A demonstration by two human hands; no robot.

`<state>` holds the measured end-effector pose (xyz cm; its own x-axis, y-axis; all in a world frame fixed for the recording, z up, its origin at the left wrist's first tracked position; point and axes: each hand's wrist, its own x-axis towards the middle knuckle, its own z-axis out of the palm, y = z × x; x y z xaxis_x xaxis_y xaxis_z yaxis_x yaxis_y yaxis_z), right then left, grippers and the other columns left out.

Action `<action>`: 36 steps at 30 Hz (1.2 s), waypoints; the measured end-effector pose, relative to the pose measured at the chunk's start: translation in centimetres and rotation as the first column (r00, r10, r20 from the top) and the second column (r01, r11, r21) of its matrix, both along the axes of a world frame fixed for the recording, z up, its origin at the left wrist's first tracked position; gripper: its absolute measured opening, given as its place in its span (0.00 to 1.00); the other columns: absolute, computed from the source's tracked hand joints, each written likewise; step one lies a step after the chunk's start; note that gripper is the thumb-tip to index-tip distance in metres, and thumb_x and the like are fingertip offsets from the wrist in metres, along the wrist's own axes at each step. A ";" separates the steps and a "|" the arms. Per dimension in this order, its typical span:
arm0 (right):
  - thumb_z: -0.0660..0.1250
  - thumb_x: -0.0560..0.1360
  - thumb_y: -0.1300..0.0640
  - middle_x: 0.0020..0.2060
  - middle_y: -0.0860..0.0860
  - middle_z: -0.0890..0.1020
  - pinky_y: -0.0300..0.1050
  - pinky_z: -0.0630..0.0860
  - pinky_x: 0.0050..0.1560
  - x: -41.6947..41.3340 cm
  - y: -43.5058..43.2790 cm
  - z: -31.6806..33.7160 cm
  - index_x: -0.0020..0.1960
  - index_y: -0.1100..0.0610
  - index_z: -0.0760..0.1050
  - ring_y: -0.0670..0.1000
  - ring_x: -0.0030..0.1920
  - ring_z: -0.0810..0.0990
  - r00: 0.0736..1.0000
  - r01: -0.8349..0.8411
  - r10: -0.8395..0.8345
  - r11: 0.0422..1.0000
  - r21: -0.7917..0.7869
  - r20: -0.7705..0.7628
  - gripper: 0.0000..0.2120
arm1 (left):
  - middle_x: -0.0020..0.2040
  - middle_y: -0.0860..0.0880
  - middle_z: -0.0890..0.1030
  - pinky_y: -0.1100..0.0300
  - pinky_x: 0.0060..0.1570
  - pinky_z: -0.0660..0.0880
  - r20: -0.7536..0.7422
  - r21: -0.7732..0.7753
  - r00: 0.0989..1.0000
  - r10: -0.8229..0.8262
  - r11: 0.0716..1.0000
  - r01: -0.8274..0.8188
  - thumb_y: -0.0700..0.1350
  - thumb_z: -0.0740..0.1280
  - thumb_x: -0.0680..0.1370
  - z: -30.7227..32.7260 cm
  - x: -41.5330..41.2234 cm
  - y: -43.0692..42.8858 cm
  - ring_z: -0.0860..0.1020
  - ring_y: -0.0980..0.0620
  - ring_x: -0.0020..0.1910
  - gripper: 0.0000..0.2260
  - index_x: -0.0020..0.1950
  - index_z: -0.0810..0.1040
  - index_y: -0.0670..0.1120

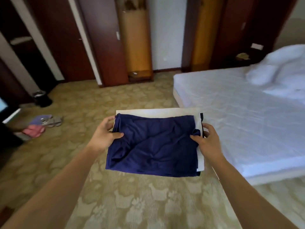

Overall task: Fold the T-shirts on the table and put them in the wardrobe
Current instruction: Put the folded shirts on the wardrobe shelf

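Note:
A stack of folded T-shirts is held in the air over the carpet. A navy T-shirt (153, 142) lies on top, a white T-shirt (158, 112) shows under it at the far and right edges, and a dark edge peeks out at the right. My left hand (105, 131) grips the stack's left side, thumb on the navy cloth. My right hand (207, 139) grips the right side, thumb on top. The wardrobe (66, 38) with dark wooden doors stands ahead on the left; its inside is not visible.
A white bed (239, 109) fills the right side. On the patterned carpet (132, 195) at left lie slippers (55, 120), pink cloth (33, 130) and a small dark bin (41, 96). A dark furniture edge sits at the far left.

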<state>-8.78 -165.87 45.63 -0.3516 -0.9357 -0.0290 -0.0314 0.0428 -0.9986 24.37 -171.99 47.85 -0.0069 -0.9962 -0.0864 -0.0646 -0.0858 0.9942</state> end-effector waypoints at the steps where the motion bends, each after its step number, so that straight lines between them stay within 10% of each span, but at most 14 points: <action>1: 0.72 0.73 0.64 0.51 0.50 0.81 0.39 0.78 0.43 0.2 -3.4 0.2 0.59 0.47 0.71 0.49 0.49 0.81 0.999 -0.027 0.027 1.000 -0.008 -0.017 0.20 | 0.59 0.45 0.80 0.51 0.47 0.79 -0.007 -0.013 1.000 0.023 1.000 -0.023 0.27 0.70 0.72 0.2 0.6 -2.4 0.81 0.46 0.55 0.27 0.65 0.71 0.51; 22: 0.72 0.73 0.63 0.49 0.53 0.80 0.41 0.75 0.42 -6.6 -73.8 4.0 0.63 0.51 0.70 0.49 0.46 0.80 0.989 0.073 -0.089 0.988 -0.136 -0.121 0.23 | 0.63 0.45 0.78 0.52 0.46 0.80 -0.038 -0.147 0.993 -0.107 0.984 0.101 0.28 0.71 0.72 2.9 -6.4 -75.7 0.80 0.46 0.57 0.28 0.64 0.73 0.55; 36: 0.71 0.73 0.65 0.48 0.38 0.74 0.31 0.69 0.40 1.0 -128.4 8.6 0.62 0.54 0.71 0.36 0.45 0.73 0.971 -0.197 0.164 0.960 -0.198 -0.172 0.21 | 0.61 0.48 0.78 0.43 0.56 0.77 -0.003 -0.226 0.977 0.212 0.952 -0.207 0.29 0.72 0.72 7.3 1.8 -121.1 0.77 0.45 0.59 0.28 0.55 0.75 0.63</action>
